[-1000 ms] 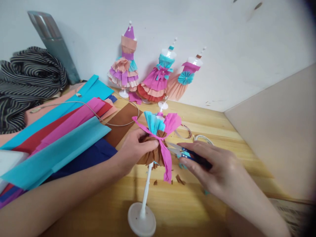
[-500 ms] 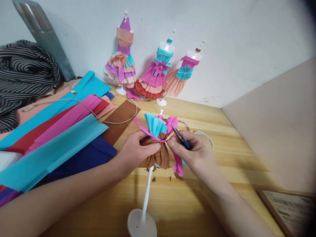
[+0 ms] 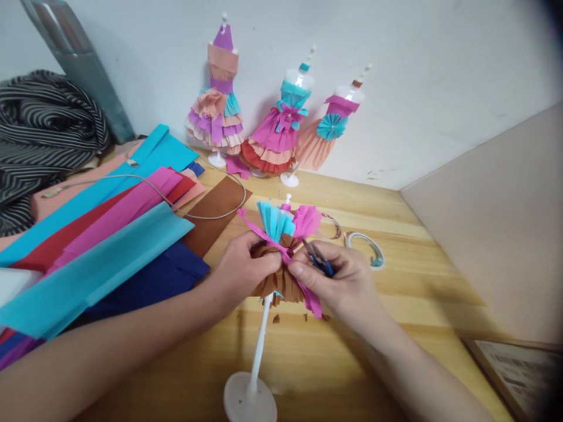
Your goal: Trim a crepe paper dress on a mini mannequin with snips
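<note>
The right hand (image 3: 338, 275) has come in closer to the left hand (image 3: 240, 264). A second ago it aimed the scissors (image 3: 323, 265) at the pink paper strip (image 3: 313, 303); now the scissors are tucked inside that hand.

Far to the left of the left hand is a striped cloth (image 3: 53, 123). Nearer to that hand lie big paper sheets, with a teal sheet (image 3: 101, 264) on top and a dark blue sheet (image 3: 153, 275) next to it. A brown sheet (image 3: 215, 214) is just behind the left hand, and a grey cord (image 3: 185, 212) loops over it.

The left hand pinches the brown paper skirt (image 3: 281, 284) at its top, with the thumb in front. The skirt is on a little dress stand (image 3: 260, 346) between the two hands, and its white pole goes down below them to a round foot. Blue pleated paper (image 3: 276, 220) sticks up above the thumbs.

The right hand pinches the pink strip at the waist, and the strip's end hangs under its thumb. Behind both hands stand three small paper dresses (image 3: 281, 129). Behind and to the right of the right hand, a white ring (image 3: 382, 253) lies on the table (image 3: 422, 293).
</note>
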A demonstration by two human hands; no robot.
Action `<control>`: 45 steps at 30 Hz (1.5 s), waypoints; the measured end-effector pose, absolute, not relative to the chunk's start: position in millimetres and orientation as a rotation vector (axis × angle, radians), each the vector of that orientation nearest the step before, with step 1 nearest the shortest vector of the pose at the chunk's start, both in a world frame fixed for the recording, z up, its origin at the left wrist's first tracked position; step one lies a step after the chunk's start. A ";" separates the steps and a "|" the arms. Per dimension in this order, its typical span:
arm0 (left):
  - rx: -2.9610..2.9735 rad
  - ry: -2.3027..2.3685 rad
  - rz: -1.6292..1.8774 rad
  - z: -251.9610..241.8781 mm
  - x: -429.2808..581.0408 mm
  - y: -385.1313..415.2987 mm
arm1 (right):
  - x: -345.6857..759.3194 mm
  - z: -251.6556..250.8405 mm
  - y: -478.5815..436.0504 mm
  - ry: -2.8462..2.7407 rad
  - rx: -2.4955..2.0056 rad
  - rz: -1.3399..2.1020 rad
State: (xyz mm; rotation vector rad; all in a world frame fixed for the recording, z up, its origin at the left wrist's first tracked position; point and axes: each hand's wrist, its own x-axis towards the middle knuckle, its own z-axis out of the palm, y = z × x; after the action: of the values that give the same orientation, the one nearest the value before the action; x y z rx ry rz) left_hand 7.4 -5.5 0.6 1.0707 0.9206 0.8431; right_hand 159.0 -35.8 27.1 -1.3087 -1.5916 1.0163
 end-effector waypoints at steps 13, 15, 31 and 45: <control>0.820 0.787 0.847 1.6 5.8 -5.2 | 162.3 23.7 -43.2 -1.997 -1.201 0.634; 0.752 0.759 0.828 1.5 4.4 -4.6 | 167.1 24.2 -42.8 -2.085 -1.222 0.532; 0.712 0.684 0.690 2.2 1.8 -3.4 | 165.0 27.9 -48.7 -2.370 -1.191 -0.063; 0.990 0.906 0.863 -14.8 13.4 -4.2 | 165.4 39.7 -41.0 -2.137 -1.148 0.111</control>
State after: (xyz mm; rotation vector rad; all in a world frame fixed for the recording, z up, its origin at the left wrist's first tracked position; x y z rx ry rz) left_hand 13.4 -4.2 -14.8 0.9903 0.9063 0.8626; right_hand 165.4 -41.0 39.7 -1.1482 -2.1372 0.1106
